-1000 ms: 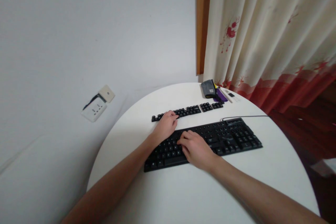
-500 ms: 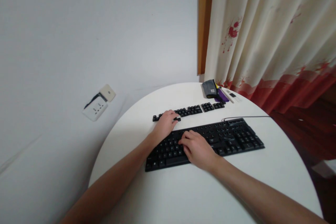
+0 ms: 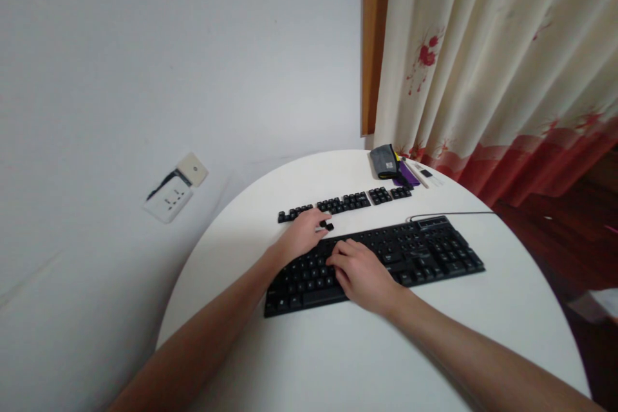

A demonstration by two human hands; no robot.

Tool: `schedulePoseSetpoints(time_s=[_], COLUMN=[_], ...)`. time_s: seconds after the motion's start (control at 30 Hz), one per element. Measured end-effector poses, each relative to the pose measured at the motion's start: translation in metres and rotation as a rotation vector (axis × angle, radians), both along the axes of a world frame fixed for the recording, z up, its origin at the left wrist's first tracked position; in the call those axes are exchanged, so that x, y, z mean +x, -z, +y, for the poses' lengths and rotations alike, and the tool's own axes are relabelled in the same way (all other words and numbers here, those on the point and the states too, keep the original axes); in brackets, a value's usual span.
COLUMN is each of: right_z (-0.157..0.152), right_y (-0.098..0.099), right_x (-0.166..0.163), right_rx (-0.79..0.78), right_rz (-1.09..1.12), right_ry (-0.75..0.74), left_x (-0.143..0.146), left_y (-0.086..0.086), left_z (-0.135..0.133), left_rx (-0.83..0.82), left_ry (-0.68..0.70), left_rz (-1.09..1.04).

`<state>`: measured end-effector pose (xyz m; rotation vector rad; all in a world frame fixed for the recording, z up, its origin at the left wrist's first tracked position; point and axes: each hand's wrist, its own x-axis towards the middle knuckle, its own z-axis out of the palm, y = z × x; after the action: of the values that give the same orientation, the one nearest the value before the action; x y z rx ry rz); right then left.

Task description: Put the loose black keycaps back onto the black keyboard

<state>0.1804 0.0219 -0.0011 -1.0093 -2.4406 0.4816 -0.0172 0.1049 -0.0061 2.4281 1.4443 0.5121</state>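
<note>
A black keyboard lies across the round white table, with some key positions along its upper part looking bare. My left hand reaches past the keyboard's upper left edge. Its thumb and fingers close around a couple of loose black keycaps just above that edge. On the keyboard's middle rests my right hand, fingers curled and the thumb and index tips together over the letter keys. Whatever those tips hold, if anything, is hidden. Beyond both hands runs a row of loose black keycaps, grouped in blocks.
At the table's far edge sit a grey cloth pouch, a purple item and a slim white object. The keyboard's cable trails right. A wall socket is at left, a curtain at right.
My left hand has drawn back slightly from the keycap row toward the keyboard, and the couple of keycaps by its fingers have come with it. My right hand stays about where it was.
</note>
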Motion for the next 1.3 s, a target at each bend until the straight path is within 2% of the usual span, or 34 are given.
schedulePoseSetpoints(time_s=[0.2,0.33,0.47,0.6,0.7,0.8,1.03,1.13,1.3], right_z=[-0.001,0.002,0.008,0.009,0.006,0.003,0.004,0.005,0.006], right_y=[0.001,0.001,-0.003,-0.007,-0.007,-0.006,0.003,0.006,0.009], right_x=[0.0,0.002,0.009,0.011,0.01,0.008,0.002,0.003,0.004], right_rx=[0.001,-0.029,-0.001,-0.017,-0.033,-0.081,-0.452,-0.484,-0.483], right_rz=[0.036,0.245,0.451,0.499,0.548,0.62,0.816,0.795,0.777], right_ry=[-0.006,0.061,0.169,0.06,0.028,0.09,0.21,0.229,0.232], left_x=[0.007,0.009,0.013,0.015,0.012,0.009,0.012,0.013,0.013], left_y=[0.0,-0.012,-0.033,-0.043,-0.042,-0.04,-0.031,-0.028,-0.025], left_z=[0.001,-0.009,-0.037,-0.062,-0.072,-0.075,-0.079,-0.08,-0.078], left_rx=[-0.025,-0.043,-0.236,-0.424,-0.455,-0.468,-0.507,-0.489,-0.326], left_ry=[0.003,-0.013,0.052,0.07,0.017,-0.013,-0.104,-0.117,-0.072], left_rz=[-0.05,-0.168,-0.421,-0.567,-0.634,-0.692,-0.859,-0.84,-0.812])
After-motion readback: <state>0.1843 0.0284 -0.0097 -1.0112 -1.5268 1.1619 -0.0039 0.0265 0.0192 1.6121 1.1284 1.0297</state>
